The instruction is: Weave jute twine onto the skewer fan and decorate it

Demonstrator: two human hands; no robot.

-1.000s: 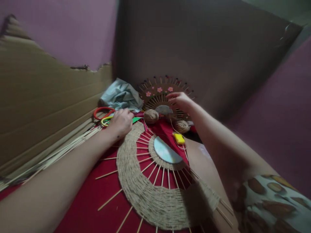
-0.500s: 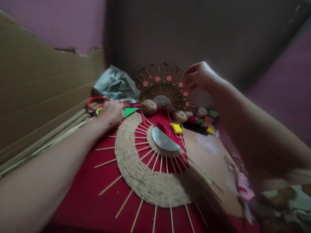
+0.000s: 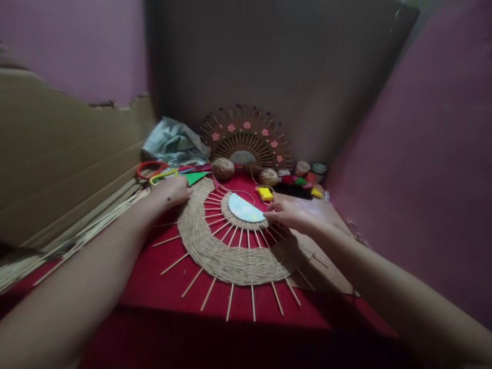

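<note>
A half-round woven twine fan (image 3: 215,259) on thin wooden sticks lies on the red cloth, curved side towards me. A pale blue half disc (image 3: 243,209) covers its centre. My left hand (image 3: 171,192) is closed on the fan's upper left end, fingertips partly hidden. My right hand (image 3: 287,213) is at the right corner of the half disc, thumb and fingers drawn together; whatever they pinch is too small to make out. A loose twine strand curves above the half disc.
Behind the fan are two twine balls (image 3: 223,168), a yellow block (image 3: 265,193), scissors with yellow handles (image 3: 163,176) and small pots (image 3: 302,168). A finished flowered fan (image 3: 246,136) leans at the back. Loose sticks (image 3: 88,218) lie left, beside a cardboard wall (image 3: 69,138).
My right hand has come down from the air at the upper right to the half disc's right corner. My left hand stays at the fan's left end. The view has shifted.
</note>
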